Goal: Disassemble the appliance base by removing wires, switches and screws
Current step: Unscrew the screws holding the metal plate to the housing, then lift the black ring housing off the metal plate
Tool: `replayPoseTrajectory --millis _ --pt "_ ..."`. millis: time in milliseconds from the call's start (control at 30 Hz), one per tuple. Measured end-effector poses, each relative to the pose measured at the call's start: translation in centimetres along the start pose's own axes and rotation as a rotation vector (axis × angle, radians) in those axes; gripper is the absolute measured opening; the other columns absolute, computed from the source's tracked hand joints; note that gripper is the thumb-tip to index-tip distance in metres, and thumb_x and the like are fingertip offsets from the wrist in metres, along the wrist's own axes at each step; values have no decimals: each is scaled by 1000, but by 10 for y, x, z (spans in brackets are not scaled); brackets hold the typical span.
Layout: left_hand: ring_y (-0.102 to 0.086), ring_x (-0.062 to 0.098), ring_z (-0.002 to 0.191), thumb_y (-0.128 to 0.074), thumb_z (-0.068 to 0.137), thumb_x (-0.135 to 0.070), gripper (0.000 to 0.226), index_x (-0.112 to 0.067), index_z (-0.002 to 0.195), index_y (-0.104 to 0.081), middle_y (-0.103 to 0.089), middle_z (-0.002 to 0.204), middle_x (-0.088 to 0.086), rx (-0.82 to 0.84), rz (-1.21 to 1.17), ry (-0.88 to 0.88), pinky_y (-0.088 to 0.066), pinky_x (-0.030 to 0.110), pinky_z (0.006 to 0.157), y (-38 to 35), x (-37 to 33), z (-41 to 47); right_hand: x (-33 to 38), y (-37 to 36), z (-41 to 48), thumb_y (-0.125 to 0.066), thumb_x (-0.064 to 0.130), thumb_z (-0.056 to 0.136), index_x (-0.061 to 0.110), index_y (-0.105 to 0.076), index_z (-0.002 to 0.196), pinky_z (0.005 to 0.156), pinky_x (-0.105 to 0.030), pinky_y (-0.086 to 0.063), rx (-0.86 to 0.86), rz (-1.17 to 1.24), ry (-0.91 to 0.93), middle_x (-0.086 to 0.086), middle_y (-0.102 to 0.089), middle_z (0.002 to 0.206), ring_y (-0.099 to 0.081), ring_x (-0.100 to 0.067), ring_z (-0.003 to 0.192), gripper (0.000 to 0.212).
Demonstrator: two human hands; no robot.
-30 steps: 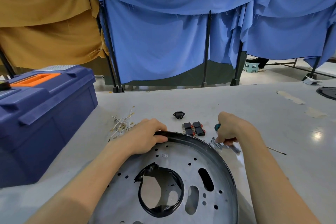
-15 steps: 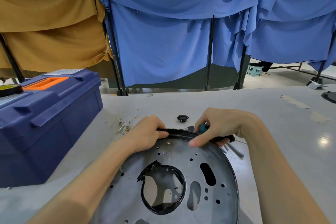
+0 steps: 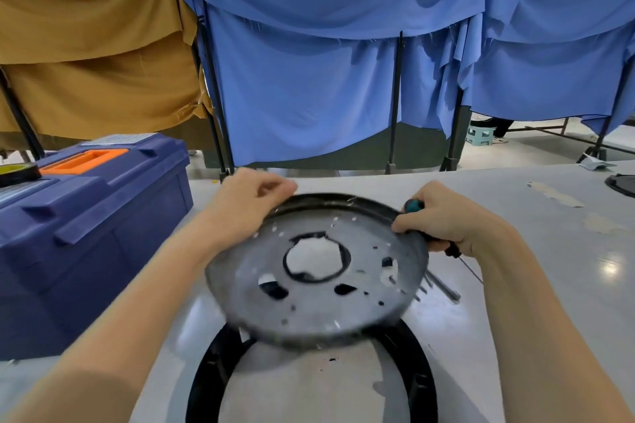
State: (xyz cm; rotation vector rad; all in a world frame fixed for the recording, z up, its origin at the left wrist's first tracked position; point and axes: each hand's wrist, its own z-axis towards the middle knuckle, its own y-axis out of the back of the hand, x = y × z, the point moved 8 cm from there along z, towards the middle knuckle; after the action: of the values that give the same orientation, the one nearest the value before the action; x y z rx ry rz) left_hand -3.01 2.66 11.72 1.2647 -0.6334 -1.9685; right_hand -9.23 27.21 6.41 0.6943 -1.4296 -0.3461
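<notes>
Two-point hold on base plate: drop and snag hazard

The plate was raised and tilted at frame centre, apparently clear of the black ring lying on the bench at lower centre. The left grip was curled round the far rim; the right grip clamped the rim and the screwdriver together. That shared hold looked weak: the plate could slip and fall onto the ring or the metal rods, or the screwdriver shaft could snag.
</notes>
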Motion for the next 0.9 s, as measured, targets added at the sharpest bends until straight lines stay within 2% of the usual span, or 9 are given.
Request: replayPoseTrajectory --millis 67,133,233,300,400,500,600,767,900 --pt "-61 -1 72 -46 87 -53 51 -13 100 -75 -70 81 -7 -110 -49 -67 -46 15 75 16 -15 -3 -7 12 5 -63 2 78 2 -48 65 39 -23 -27 -155 64 -37 -11 -50 39 -38 -20 35 20" --pt "-69 5 86 -44 87 -56 52 -18 105 -75 -75 95 -6 -144 -75 -136 -53 24 83 19 -31 -8 -9 16 6 -58 1 77 2 -48 71 38 -21 -26 -300 133 -84 -15 -56 43 -40 -19 32 12" --pt "-66 -5 94 -54 75 -61 57 -24 114 -71 -73 105 -13 17 -133 -195 -52 16 85 -5 -48 -15 -6 8 5 -53 0 82 5 -42 74 29 -13 -22 -435 253 -124 -20 -60 60 -40 -9 21 15" --pt "-61 -3 107 -61 69 -62 69 -24 127 -63 -68 119 -11 124 -7 -203 -47 17 95 -32 -50 -18 -3 -3 4 -52 -1 83 7 -40 72 28 -13 -22 -474 310 -120 -20 -59 65 -41 -9 20 18" --pt "-55 13 120 -64 87 -48 58 -24 138 -52 -60 132 -6 182 310 -197 -46 36 99 -65 -41 -21 -1 -20 8 -54 3 82 9 -41 71 32 -16 -27 -488 363 -121 -24 -63 72 -52 -14 27 19" --pt "-59 21 107 -50 101 -25 27 -22 128 -54 -61 116 -4 138 652 -263 -50 36 79 -80 -32 -20 3 -32 11 -59 6 80 9 -42 71 43 -23 -36 -500 381 -110 -26 -66 77 -70 -30 54 20" --pt "-62 21 91 -48 97 -5 19 -18 110 -54 -64 101 -5 57 810 -244 -39 32 61 -79 -21 -18 4 -43 13 -58 11 84 10 -39 74 31 -15 -29 -440 388 -108 -11 -63 56 -57 -13 31 22" --pt "-64 25 85 -51 94 -7 22 -18 111 -60 -71 96 -2 -48 738 -168 -32 29 61 -61 6 -10 15 -53 14 -64 38 92 1 -53 84 31 -12 -32 -287 375 -30 -9 -67 52 -56 -13 32 40" --pt "-65 24 81 -55 92 -9 21 -16 109 -64 -73 92 -1 -77 679 -95 -41 30 63 -45 41 -3 16 -52 14 -63 44 92 -3 -61 91 36 -18 -36 -277 231 -24 -8 -69 57 -54 -10 33 47"
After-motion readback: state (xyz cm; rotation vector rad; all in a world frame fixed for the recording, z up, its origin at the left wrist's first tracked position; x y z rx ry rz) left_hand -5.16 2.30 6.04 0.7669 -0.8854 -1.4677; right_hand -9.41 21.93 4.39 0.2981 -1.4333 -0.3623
